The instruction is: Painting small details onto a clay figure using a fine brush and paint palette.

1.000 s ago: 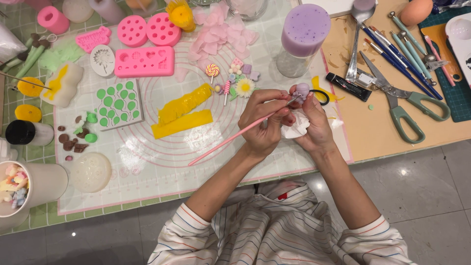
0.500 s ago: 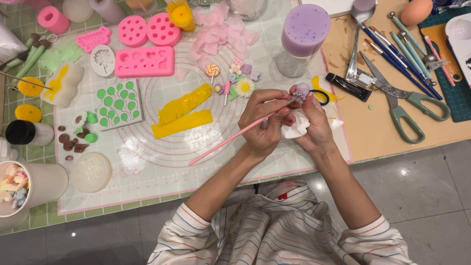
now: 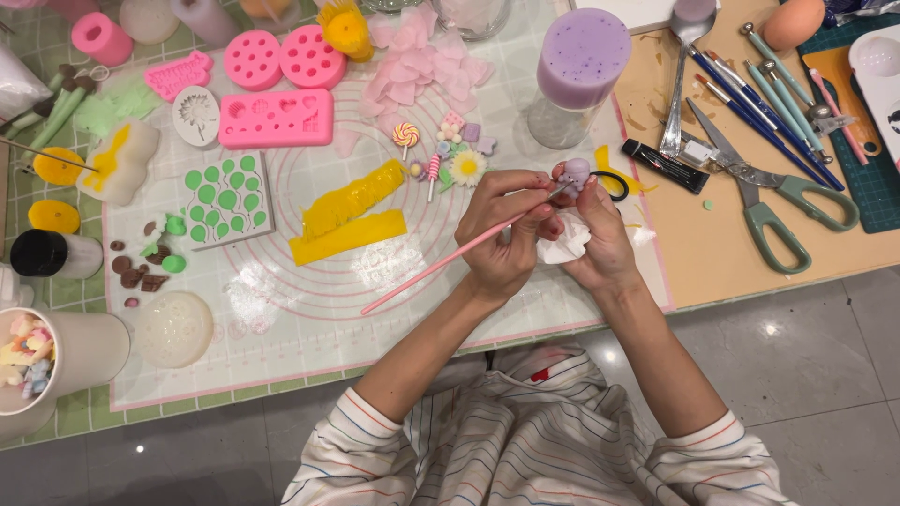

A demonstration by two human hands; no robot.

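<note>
My left hand (image 3: 502,239) grips a long pink brush (image 3: 422,272) like a pen, its tip touching a small lilac clay figure (image 3: 576,174). My right hand (image 3: 600,239) pinches that figure between fingertips and also holds a crumpled white tissue (image 3: 565,245) in the palm. Both hands hover over the right part of a translucent silicone mat (image 3: 281,309) with pink circles. Just left of the hands lie two yellow clay strips (image 3: 349,217) and small candy and daisy shapes (image 3: 450,155).
Pink silicone moulds (image 3: 275,117), a green-dotted mould (image 3: 223,199) and pink petals (image 3: 422,56) lie at the back. A purple-filled jar (image 3: 574,80) stands behind the hands. Scissors (image 3: 773,201), brushes and modelling tools (image 3: 750,94) lie right. White cups (image 3: 56,356) stand at the left.
</note>
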